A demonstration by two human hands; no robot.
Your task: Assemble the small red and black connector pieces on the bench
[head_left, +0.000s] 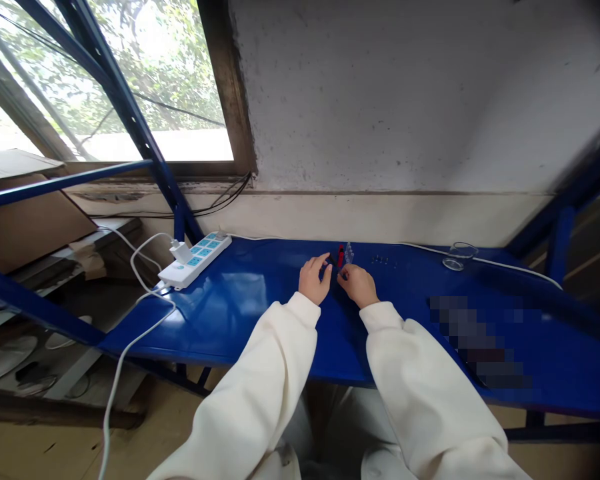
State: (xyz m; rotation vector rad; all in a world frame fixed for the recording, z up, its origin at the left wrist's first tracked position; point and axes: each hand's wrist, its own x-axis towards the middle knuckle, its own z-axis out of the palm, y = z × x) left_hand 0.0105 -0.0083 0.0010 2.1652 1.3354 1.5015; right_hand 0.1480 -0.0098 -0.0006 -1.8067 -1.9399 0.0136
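Observation:
Both of my hands rest close together on the blue metal shelf [240,300], arms in white sleeves. My left hand [315,279] has its fingers curled around a small dark object [331,261]. My right hand [357,283] pinches a small red part [341,255] between its fingertips. Just beyond the hands stands a small clear plastic piece [349,252]. A row of tiny dark parts [384,261] lies to the right of it on the shelf.
A white power strip [196,260] with blue sockets and a plugged-in white cable lies at the shelf's left end. A thin cable and a wire loop [456,257] lie at the back right. Blue rack struts, a window and cardboard stand to the left.

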